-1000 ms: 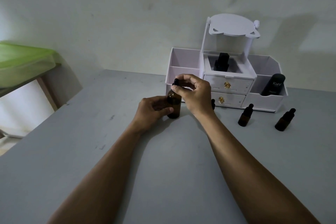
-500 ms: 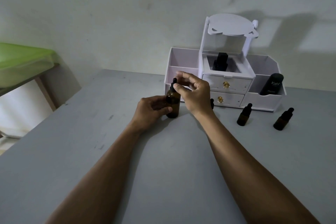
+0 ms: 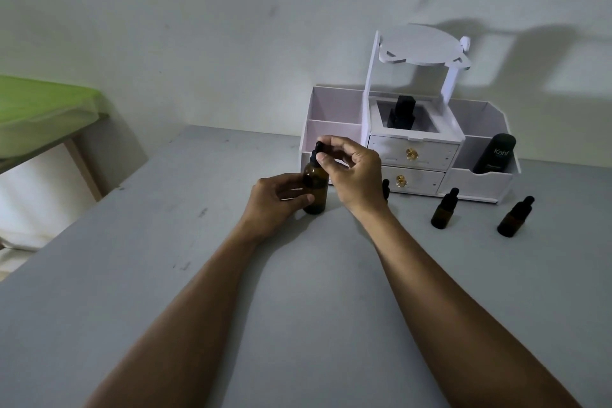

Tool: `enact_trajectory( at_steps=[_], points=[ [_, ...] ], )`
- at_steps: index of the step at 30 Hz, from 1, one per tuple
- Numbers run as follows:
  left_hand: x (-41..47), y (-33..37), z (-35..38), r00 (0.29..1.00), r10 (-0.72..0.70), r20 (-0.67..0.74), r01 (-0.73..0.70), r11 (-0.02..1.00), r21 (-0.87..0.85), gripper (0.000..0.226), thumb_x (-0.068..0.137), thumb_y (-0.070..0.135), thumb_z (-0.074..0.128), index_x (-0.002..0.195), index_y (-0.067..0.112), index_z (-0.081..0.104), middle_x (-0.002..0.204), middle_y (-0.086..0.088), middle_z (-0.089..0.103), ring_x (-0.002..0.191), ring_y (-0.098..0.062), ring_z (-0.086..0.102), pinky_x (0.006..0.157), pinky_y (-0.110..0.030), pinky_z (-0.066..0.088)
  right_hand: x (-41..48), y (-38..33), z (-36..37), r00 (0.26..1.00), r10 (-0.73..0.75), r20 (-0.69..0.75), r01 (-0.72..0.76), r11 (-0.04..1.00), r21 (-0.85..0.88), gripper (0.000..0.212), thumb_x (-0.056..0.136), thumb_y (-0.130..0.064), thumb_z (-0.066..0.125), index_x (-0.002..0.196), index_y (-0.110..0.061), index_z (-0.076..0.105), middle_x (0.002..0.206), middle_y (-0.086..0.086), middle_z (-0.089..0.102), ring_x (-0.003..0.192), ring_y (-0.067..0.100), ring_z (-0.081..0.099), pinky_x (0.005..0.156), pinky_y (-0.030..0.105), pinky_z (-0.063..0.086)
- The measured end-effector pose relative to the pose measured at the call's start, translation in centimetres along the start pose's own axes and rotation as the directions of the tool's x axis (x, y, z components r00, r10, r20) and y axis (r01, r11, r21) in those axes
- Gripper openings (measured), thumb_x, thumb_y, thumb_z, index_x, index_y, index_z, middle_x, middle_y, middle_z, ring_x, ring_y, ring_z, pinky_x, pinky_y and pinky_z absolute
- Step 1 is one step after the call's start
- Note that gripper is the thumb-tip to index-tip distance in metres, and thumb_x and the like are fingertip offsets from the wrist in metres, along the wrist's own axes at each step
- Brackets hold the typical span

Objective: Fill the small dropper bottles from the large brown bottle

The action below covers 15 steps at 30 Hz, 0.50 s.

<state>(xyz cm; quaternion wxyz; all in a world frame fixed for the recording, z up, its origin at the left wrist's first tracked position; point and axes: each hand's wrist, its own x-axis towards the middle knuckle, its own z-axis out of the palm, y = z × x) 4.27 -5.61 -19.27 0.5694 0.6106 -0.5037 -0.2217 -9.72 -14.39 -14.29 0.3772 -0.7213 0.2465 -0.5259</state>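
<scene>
The large brown bottle (image 3: 317,187) stands upright on the grey table (image 3: 165,258), in front of the white organizer. My left hand (image 3: 276,202) grips its body from the left. My right hand (image 3: 352,172) pinches the black dropper cap (image 3: 319,150) on top between thumb and fingers. Two small brown dropper bottles (image 3: 444,208) (image 3: 515,217) stand to the right, caps on. A third small bottle (image 3: 385,187) is mostly hidden behind my right wrist.
A white desk organizer (image 3: 480,182) with two drawers and a mirror stand sits against the wall; it holds a black "Kahf" bottle (image 3: 495,154) and a black item (image 3: 402,112) in the middle box. A green-topped surface (image 3: 43,109) lies at far left.
My right hand's fingers have shifted on the dropper cap, turning slightly. The left hand and the bottle have stayed in place.
</scene>
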Motion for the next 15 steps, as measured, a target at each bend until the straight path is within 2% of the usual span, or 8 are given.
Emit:
enact_trajectory(
  at_steps=[3,5,7,9,12,13,15],
  points=[
    [-0.4,0.3,0.2,1.000,0.006,0.007,-0.006,1.000,0.030,0.053,0.080,0.009,0.082,0.130,0.014,0.066,0.112,-0.003,0.075,0.098,-0.011,0.074,0.091,-0.029,0.059,-0.6,-0.4,-0.1,0.999,-0.046,0.009,0.046,0.998,-0.035,0.035,0.088,-0.008,0.072,0.122,-0.016,0.068,0.108,-0.002,0.072,0.103,0.010,0.069,0.089,0.019,0.057],
    [-0.6,0.5,0.2,1.000,-0.001,-0.018,0.002,0.999,0.046,0.059,0.080,0.013,0.083,0.135,0.019,0.061,0.114,0.001,0.074,0.098,-0.010,0.073,0.088,-0.027,0.059,-1.6,-0.3,-0.3,0.987,-0.155,-0.050,0.149,0.983,-0.109,0.037,0.087,-0.010,0.073,0.124,-0.017,0.065,0.111,0.000,0.071,0.103,0.009,0.067,0.085,0.018,0.056],
    [-1.0,0.5,0.0,0.996,-0.023,-0.090,0.028,0.998,0.055,0.061,0.080,0.017,0.083,0.135,0.026,0.057,0.113,0.003,0.071,0.096,-0.010,0.073,0.086,-0.027,0.058,-3.2,-0.1,-0.5,0.946,-0.310,-0.090,0.281,0.927,-0.247,0.028,0.086,-0.007,0.072,0.113,-0.012,0.067,0.102,0.002,0.069,0.092,0.010,0.065,0.075,0.023,0.056],
    [-1.9,0.4,0.0,0.988,-0.038,-0.153,0.049,0.997,0.067,0.056,0.081,0.020,0.082,0.130,0.030,0.057,0.108,0.002,0.071,0.091,-0.010,0.072,0.083,-0.028,0.058,-5.5,0.1,-0.7,0.934,-0.356,-0.038,0.332,0.900,-0.281,0.019,0.085,-0.003,0.072,0.102,-0.010,0.068,0.091,0.001,0.065,0.079,0.012,0.060,0.067,0.029,0.052],
    [-2.5,1.0,-0.4,0.982,-0.039,-0.187,0.058,0.994,0.096,0.041,0.082,0.021,0.082,0.118,0.027,0.063,0.098,0.002,0.072,0.084,-0.007,0.071,0.082,-0.026,0.059,-7.2,-0.5,-1.4,0.960,-0.258,0.112,0.276,0.939,-0.207,0.016,0.085,-0.005,0.069,0.098,-0.016,0.069,0.085,-0.006,0.062,0.072,0.007,0.058,0.062,0.025,0.050],
    [-3.2,0.9,-0.4,0.984,-0.049,-0.173,0.069,0.991,0.110,0.036,0.082,0.021,0.082,0.114,0.028,0.066,0.095,0.003,0.073,0.084,-0.007,0.072,0.082,-0.025,0.058,-8.3,-0.4,-1.4,0.968,-0.168,0.189,0.205,0.958,-0.200,0.018,0.086,-0.010,0.068,0.100,-0.020,0.069,0.088,-0.009,0.063,0.074,0.006,0.060,0.064,0.020,0.050],
    [-5.3,1.5,-0.3,0.990,-0.049,-0.129,0.067,0.988,0.140,0.028,0.082,0.022,0.081,0.105,0.033,0.069,0.088,0.005,0.075,0.083,-0.004,0.071,0.084,-0.026,0.058,-10.3,-1.2,-2.4,0.938,-0.025,0.345,0.102,0.973,-0.206,0.022,0.087,-0.020,0.067,0.107,-0.026,0.070,0.094,-0.013,0.063,0.083,0.003,0.062,0.072,0.015,0.051]
  ],
)
